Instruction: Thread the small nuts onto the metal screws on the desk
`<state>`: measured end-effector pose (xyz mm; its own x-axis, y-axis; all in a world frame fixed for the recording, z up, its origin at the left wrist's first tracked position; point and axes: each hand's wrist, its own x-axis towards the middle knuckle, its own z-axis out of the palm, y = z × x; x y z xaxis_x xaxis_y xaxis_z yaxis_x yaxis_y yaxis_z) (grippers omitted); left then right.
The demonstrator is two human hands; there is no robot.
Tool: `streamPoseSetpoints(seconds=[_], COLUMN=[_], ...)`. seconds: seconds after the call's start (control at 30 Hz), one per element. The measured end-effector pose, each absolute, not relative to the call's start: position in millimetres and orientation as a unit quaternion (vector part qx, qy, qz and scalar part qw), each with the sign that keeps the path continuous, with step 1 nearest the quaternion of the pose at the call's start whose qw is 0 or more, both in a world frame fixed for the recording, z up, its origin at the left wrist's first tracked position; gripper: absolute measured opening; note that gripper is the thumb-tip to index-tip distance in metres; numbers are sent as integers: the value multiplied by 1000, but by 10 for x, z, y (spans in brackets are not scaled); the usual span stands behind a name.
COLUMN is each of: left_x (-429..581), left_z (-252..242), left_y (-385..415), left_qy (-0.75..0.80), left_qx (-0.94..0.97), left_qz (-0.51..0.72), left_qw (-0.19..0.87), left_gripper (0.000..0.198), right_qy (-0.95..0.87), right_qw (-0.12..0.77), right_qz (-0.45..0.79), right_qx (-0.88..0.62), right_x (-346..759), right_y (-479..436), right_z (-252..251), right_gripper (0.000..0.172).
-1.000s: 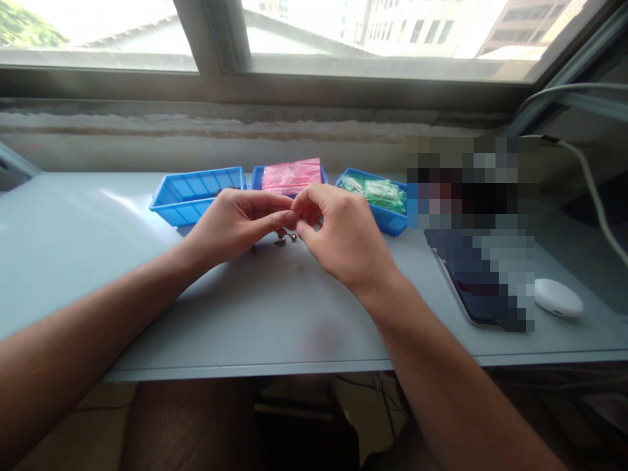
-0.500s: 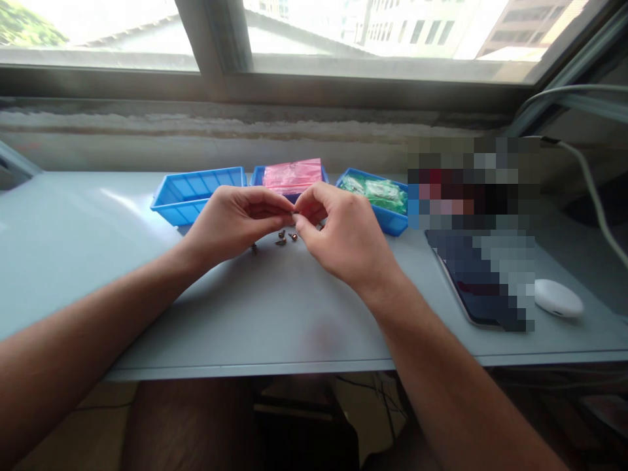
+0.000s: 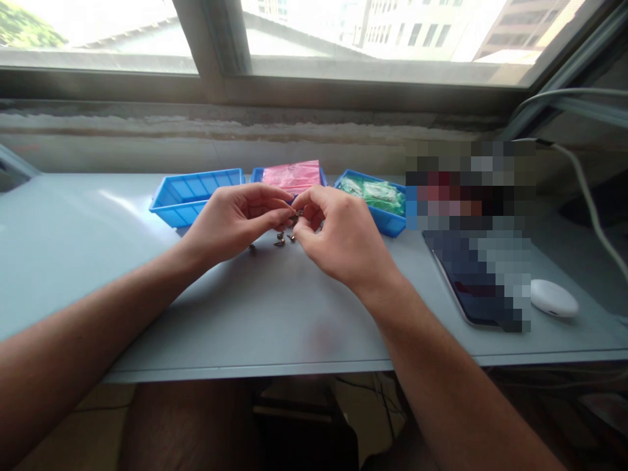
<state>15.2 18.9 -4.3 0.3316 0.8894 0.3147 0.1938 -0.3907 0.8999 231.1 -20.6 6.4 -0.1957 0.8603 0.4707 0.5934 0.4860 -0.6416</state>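
Note:
My left hand [image 3: 228, 219] is closed in a pinch, thumb against the fingertips; whatever lies in it is too small and covered to make out. Right beside those fingertips is my right hand [image 3: 338, 232], its thumb and forefinger curved with a gap between them. Small dark metal bits show in that gap, and I cannot tell whether they touch the fingers. Below the hands, several small screw-like metal pieces [image 3: 279, 243] lie loose on the grey table [image 3: 275, 314]. Another metal piece [image 3: 252, 248] sits under the left wrist's edge.
Behind the hands stand a blue bin [image 3: 171, 216] on the left, a middle bin with pink plastic bags [image 3: 292, 175], and a right bin holding green plastic bags [image 3: 377, 196]. A phone [image 3: 471, 288], partly pixelated, and a white rounded case [image 3: 554, 298] lie to the right.
My right thumb and forefinger have parted and the thumb has dropped slightly away from the left fingertips. The left hand keeps its pinch. The view has shifted a little.

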Motion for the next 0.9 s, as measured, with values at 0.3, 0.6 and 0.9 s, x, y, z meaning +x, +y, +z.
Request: streamPoseSetpoints(seconds=[0.3, 0.6, 0.9], left_x=[124, 138, 144], left_z=[-10, -57, -77], left_y=[190, 228, 213], left_qy=[389, 392, 377], left_qx=[749, 729, 727], left_qz=[387, 435, 425], left_qw=[372, 354, 384], left_gripper=[33, 17, 22], right_qy=[-764, -758, -754], right_qw=[417, 422, 422], right_qz=[152, 144, 175], right_qx=[-468, -477, -472], right_x=[2321, 2315, 2315], right_y=[-187, -208, -191], right_z=[46, 67, 45], right_gripper=[23, 19, 21])
